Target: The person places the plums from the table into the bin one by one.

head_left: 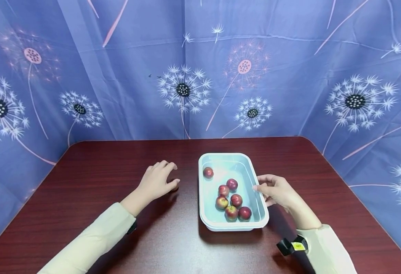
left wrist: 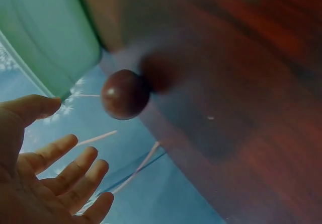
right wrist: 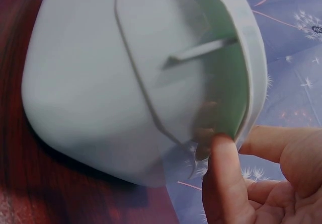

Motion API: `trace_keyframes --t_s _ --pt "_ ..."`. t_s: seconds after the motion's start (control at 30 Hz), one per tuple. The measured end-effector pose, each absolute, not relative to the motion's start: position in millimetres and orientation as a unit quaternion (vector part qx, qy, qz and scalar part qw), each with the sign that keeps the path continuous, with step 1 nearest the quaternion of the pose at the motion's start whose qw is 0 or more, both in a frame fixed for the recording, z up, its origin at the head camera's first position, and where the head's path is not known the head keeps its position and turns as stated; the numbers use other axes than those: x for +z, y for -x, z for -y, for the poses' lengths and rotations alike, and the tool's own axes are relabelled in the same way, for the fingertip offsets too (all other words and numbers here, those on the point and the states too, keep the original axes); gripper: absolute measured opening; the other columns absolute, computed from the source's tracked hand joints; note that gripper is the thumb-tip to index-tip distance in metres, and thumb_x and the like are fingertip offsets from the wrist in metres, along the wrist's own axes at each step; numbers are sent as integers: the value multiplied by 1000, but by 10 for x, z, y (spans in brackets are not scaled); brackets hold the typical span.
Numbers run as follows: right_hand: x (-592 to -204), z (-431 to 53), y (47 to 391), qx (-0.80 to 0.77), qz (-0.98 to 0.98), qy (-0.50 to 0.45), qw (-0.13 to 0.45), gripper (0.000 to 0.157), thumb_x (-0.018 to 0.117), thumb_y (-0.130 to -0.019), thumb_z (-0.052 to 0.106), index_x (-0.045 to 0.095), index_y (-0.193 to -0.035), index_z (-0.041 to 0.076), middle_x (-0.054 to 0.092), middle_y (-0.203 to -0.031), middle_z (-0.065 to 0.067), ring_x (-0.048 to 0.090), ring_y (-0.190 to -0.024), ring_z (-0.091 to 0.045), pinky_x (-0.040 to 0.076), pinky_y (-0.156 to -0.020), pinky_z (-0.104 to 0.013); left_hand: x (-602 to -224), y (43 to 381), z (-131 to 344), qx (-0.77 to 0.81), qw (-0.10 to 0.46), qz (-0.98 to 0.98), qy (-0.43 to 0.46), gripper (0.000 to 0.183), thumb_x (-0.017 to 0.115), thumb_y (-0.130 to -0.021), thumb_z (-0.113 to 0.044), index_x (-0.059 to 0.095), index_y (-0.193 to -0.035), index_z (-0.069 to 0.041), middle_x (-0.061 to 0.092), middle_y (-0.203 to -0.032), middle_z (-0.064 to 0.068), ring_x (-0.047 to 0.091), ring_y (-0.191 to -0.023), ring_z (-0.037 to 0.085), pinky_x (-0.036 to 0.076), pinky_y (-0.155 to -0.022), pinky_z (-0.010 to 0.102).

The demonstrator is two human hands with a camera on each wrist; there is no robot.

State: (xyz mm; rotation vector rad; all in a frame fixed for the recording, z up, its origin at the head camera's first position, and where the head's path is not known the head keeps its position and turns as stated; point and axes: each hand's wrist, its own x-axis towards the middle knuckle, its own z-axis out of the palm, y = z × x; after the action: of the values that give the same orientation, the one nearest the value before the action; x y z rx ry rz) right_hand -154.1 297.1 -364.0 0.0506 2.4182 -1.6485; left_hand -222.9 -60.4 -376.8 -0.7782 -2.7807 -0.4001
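A pale blue-white plastic tub point(head_left: 234, 225) stands on the table right of centre. Several round red plums point(head_left: 231, 213), some with yellow patches, lie inside, mostly toward its near end. My right hand point(head_left: 277, 192) grips the tub's right rim, thumb over the edge and fingers outside; the right wrist view shows the tub's wall point(right wrist: 90, 83) close up. Left of the tub, my left hand point(head_left: 156, 180) hovers over the table with fingers spread and loosely bent. One more plum point(left wrist: 125, 94) sits on the table just beyond those fingers, apart from them, largely hidden by the hand in the head view.
The dark red-brown wooden table point(head_left: 101, 171) has rounded far corners. A blue curtain point(head_left: 135, 76) printed with dandelions hangs behind and along both sides. A black wrist camera point(head_left: 291, 245) with a yellow label is strapped at the right sleeve.
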Motion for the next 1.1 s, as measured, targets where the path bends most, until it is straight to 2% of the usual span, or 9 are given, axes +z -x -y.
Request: trace_keyframes --t_s 0.23,0.4,0.67,1.1 --pt "-3641 -2963 1540 -557 -824 -21 105 52 63 -89 11 43 -129 -15 60 -80 -5 61 -59 -11 56 -55 -31 -3868 2232 671 -119 68 951 278 43 72 -81 -33 60 -115 -11 61 -100 6 60 -91 27 45 -77 47" --pt "-3640 -2960 1540 -558 -823 -24 105 53 63 -89 12 42 -130 -15 61 -81 -5 62 -59 -11 56 -55 -32 -3915 2242 677 -107 55 952 283 41 73 -79 -33 59 -113 -13 61 -96 5 61 -88 25 44 -74 44" --pt "-3646 -2956 1537 -563 -819 -23 105 53 62 -90 12 41 -131 -14 60 -81 -5 62 -59 -11 56 -55 -31 -3987 2241 677 -104 70 948 294 34 77 -76 -29 60 -102 -14 59 -87 2 60 -78 22 43 -68 41" --pt "-3640 -2964 1525 -558 -824 -9 104 54 62 -90 13 40 -131 -15 61 -84 -7 63 -61 -12 56 -56 -32 -4020 2257 646 -97 76 947 298 33 78 -76 -26 60 -101 -14 60 -87 4 62 -78 23 44 -70 43"
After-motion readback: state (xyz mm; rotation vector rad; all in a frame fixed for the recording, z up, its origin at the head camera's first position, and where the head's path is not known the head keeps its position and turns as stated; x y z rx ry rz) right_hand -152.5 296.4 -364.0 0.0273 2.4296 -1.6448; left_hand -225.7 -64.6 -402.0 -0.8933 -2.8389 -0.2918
